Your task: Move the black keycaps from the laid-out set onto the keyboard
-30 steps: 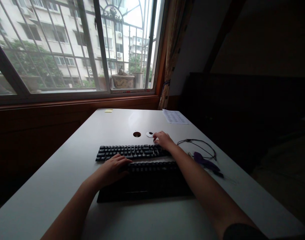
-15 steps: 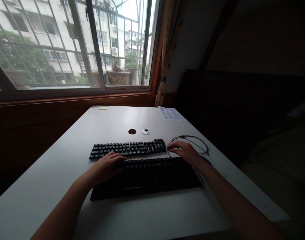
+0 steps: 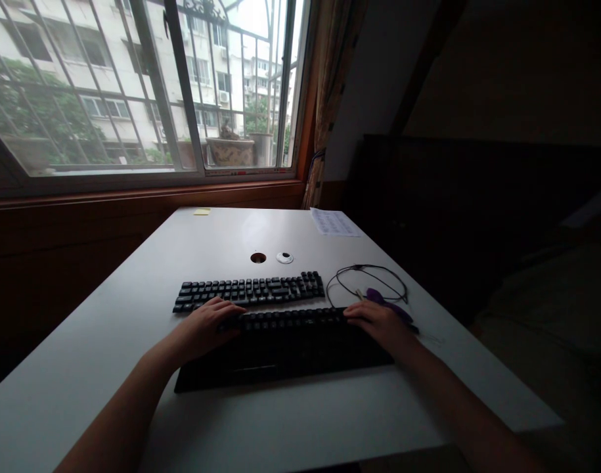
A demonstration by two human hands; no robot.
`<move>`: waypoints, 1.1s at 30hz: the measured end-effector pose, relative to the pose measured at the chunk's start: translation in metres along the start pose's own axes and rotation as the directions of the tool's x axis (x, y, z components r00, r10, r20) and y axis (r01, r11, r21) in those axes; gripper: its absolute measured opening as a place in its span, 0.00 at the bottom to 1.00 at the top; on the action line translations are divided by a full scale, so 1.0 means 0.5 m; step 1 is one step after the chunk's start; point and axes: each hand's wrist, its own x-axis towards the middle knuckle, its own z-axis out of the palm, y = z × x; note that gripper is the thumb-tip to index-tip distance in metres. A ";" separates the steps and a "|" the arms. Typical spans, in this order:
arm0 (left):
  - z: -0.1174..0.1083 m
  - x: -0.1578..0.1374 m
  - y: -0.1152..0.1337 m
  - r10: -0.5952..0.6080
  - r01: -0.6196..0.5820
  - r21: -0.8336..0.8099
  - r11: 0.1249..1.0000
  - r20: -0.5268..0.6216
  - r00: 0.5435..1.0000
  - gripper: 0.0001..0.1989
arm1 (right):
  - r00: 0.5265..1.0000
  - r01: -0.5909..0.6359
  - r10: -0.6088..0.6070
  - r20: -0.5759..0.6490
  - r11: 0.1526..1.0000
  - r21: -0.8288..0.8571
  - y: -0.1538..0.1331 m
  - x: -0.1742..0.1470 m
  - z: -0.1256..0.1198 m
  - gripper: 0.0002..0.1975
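A black keyboard (image 3: 280,364) lies flat on the white table, with a row of keycaps (image 3: 290,319) along its far edge. My left hand (image 3: 209,325) is closed over the keyboard's far left corner, its fingers curled at the end of that row. At the row's right end, my right hand (image 3: 379,320) has thumb and fingertips pinched together, touching the keyboard; anything between them is hidden. Just behind the keyboard, loose black keycaps (image 3: 245,291) are laid out in keyboard order. A purple object (image 3: 376,295) lies beyond my right hand, partly covered by it.
A looped black cable (image 3: 401,279) lies right of the loose keycaps. Farther back are a round hole (image 3: 258,258) in the table (image 3: 108,328), a white ring-shaped cover (image 3: 285,258), printed paper (image 3: 334,223) and a yellow note (image 3: 201,212). A barred window (image 3: 142,92) stands beyond.
My right hand has moved back toward me, from beside the loose keycaps and cable to the keyboard's right end, uncovering the purple object. My left hand stays in place on the keyboard.
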 end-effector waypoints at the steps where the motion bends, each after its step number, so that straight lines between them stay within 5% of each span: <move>1: 0.000 0.000 0.001 0.000 0.000 0.002 1.000 0.002 1.000 0.20 | 1.000 0.006 -0.006 -0.017 1.000 0.001 -0.002 -0.002 0.003 0.07; 13: -0.010 0.000 0.016 -0.036 0.035 0.009 0.999 0.032 0.999 0.20 | 0.995 0.022 -0.022 -0.100 1.000 -0.004 0.000 -0.023 0.021 0.09; 25: -0.008 -0.001 0.013 -0.044 0.043 0.004 0.999 0.029 0.999 0.20 | 0.998 0.049 -0.040 0.045 0.976 -0.213 -0.042 -0.083 0.017 0.22; 33: -0.004 -0.001 0.009 -0.031 0.031 0.005 1.000 0.015 0.999 0.20 | 0.999 0.041 -0.048 -0.021 0.962 -0.268 -0.057 -0.086 0.026 0.22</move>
